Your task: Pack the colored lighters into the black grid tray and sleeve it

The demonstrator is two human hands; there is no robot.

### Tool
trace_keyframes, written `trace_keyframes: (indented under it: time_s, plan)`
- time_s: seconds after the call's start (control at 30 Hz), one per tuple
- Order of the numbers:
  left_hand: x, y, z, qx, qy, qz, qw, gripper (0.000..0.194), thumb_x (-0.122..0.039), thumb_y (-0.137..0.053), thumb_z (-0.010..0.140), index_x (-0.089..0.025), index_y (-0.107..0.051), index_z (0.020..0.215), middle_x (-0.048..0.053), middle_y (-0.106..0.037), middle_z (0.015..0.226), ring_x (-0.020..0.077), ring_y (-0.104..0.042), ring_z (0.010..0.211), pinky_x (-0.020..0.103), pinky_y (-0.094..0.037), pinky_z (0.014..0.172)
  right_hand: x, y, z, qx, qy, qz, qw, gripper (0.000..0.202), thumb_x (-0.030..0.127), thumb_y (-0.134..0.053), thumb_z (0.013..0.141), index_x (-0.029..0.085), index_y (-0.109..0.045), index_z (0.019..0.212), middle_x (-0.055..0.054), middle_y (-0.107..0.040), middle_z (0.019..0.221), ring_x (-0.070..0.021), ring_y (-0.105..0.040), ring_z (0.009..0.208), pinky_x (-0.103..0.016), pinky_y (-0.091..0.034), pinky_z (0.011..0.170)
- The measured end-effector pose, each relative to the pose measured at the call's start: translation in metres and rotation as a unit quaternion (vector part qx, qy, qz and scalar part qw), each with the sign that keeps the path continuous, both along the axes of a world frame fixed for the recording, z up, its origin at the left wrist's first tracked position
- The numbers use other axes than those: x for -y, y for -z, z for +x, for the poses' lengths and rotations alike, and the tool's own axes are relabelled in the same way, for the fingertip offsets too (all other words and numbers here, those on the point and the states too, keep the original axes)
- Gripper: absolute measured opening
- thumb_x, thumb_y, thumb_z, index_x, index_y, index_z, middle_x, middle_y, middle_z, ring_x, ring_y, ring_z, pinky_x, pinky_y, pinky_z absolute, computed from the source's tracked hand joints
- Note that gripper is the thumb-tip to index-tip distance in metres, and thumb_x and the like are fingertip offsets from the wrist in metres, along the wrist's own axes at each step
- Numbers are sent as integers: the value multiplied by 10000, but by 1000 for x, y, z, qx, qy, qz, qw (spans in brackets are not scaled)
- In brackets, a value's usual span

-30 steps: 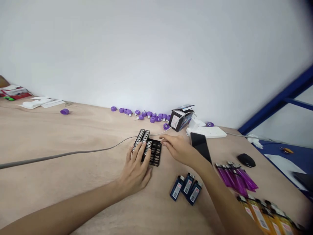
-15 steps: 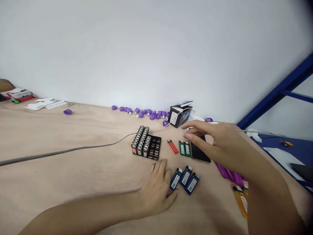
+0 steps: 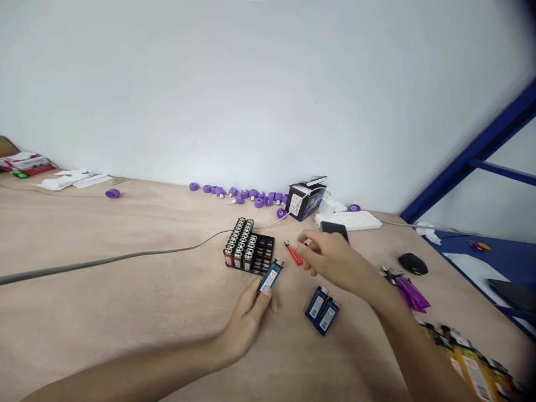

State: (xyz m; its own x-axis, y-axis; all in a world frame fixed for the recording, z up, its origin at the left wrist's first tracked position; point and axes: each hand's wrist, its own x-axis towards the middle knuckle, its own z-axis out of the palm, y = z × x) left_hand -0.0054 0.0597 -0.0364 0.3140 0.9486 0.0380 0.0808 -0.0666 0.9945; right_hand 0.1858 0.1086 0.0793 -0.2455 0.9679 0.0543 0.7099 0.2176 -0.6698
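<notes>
My left hand (image 3: 245, 321) holds a blue lighter (image 3: 270, 277) between thumb and fingers, its metal top tilted up beside the front right corner of the black tray (image 3: 254, 271). Several lighters (image 3: 242, 240) stand upright in the tray's left rows, while slots at its right side show bare. My right hand (image 3: 324, 254) is curled low over the table, thumb tip at a red lighter (image 3: 295, 254). Its fingers mostly cover the spot of the green lighters, so what they grip is hidden. Two blue lighters (image 3: 321, 310) lie side by side below it.
A phone (image 3: 335, 229), white power strip (image 3: 355, 221) and black box (image 3: 304, 201) lie behind my right hand. Purple caps (image 3: 253, 194) line the wall. At right are a mouse (image 3: 412, 263), purple lighters (image 3: 412, 293) and yellow lighters (image 3: 473, 363). A grey cable (image 3: 146, 253) crosses the table.
My left hand has picked up one of the three blue lighters and brought it up to the tray. The right hand has come down and left to the red and green lighters.
</notes>
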Motion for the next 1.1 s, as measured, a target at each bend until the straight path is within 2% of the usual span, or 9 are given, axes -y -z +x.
trace_keyframes:
  time_s: [0.07,0.13,0.2,0.3,0.4,0.6,0.73,0.83,1.1]
  plan:
    - [0,0,-5,58,1,-43,997,407,-549,-383,982,-169,-507,910,-15,-524,662,151,-503,645,274,-424,669,-1,29,-10,-62,13,-73,995,364,502,-501,920,201,-549,721,2,-619,525,-126,-530,395,-230,-349,406]
    - [1,0,-8,83,22,-60,994,414,-565,-405,974,-162,-490,936,-35,-500,619,126,-467,577,250,-400,611,1,57,-22,-158,-28,-144,977,345,525,-499,916,200,-539,807,36,-587,523,-103,-471,376,-210,-331,392]
    - [2,-2,-10,78,56,-57,994,414,-559,-414,977,-154,-493,944,-41,-494,592,111,-454,542,235,-388,584,5,78,-33,-245,-49,-152,956,349,545,-536,896,204,-526,818,66,-522,518,-87,-417,389,-199,-304,393]
    - [1,-3,-8,66,101,-50,991,437,-576,-447,959,-143,-503,940,-42,-502,569,97,-470,484,219,-390,531,13,96,-46,-331,-29,-141,933,396,583,-577,863,208,-506,757,81,-427,531,-81,-371,411,-205,-263,390]
    - [-2,-2,-7,66,109,-87,988,490,-628,-465,926,-140,-494,960,-29,-546,553,95,-487,420,205,-400,456,18,103,-52,-350,-15,-139,926,416,605,-535,883,204,-521,777,65,-423,584,-96,-379,468,-218,-279,422]
    - [-8,0,-9,59,175,-178,967,579,-724,-445,877,-163,-455,1019,-20,-591,507,84,-421,300,155,-302,284,20,106,-49,-293,-52,-80,951,457,601,-405,953,195,-583,840,25,-468,644,-137,-435,588,-250,-339,535]
    - [-7,0,-10,83,142,-191,968,549,-727,-448,875,-182,-444,942,-31,-576,483,76,-419,294,147,-331,288,22,108,-48,-331,-48,-133,933,419,579,-398,965,222,-575,1099,52,-434,580,-143,-430,522,-249,-333,489]
    - [-6,2,-9,102,105,-181,973,538,-709,-440,891,-177,-460,970,-36,-566,483,89,-446,314,151,-350,297,24,110,-50,-386,-27,-118,914,408,539,-414,969,233,-503,1223,47,-489,612,-148,-458,542,-256,-369,512]
    - [-6,4,-9,119,102,-171,973,494,-675,-442,913,-186,-449,978,-38,-570,506,86,-450,340,149,-359,325,20,109,-49,-417,-34,-110,902,320,497,-518,937,205,-558,1062,39,-509,628,-135,-454,553,-261,-357,529]
